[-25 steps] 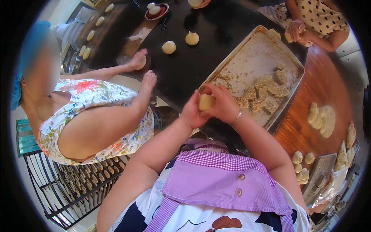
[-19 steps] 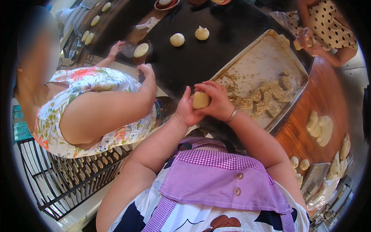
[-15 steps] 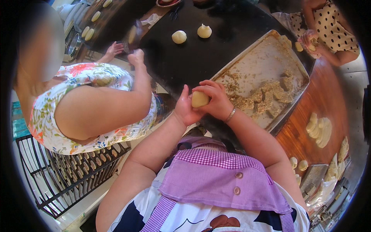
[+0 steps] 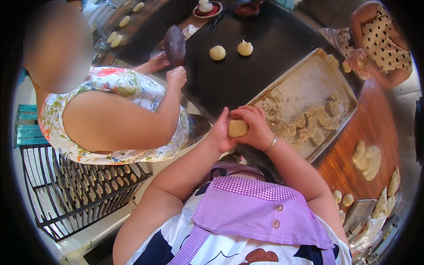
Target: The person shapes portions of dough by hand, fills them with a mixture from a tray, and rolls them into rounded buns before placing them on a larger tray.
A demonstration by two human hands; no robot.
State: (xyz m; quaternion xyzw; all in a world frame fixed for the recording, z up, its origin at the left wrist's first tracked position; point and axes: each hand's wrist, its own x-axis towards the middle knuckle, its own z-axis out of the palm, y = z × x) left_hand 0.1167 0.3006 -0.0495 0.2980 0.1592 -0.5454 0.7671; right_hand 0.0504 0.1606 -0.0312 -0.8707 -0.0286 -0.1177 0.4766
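Left hand [image 4: 220,134] and right hand [image 4: 258,128] cup one dough [image 4: 238,128] beside the tray [image 4: 304,81]

Right fingers curl over the far side of the dough, with the thumb along its near side, so this hand has it in a loose pinch. The left palm lies against its left side, thumb standing up and away; the left fingers are hidden, so how firmly they press cannot be told.

The dough is between the two hands, raised in front of the apron [image 4: 260,203] at the near edge of the bench [image 4: 216,86]. Its visible face is a rounded block, a little wider from left to right than from near to far; its depth is out of sight.

The tray sits at the right side of the bench, its left corner hidden behind the right hand. Brown filling [image 4: 319,119] is heaped toward the tray's right and near edges, so it lies to the right of the dough, with the right hand nearer. Two balls [image 4: 217,53] rest on the bench well beyond the hands, left of the tray's far corner.
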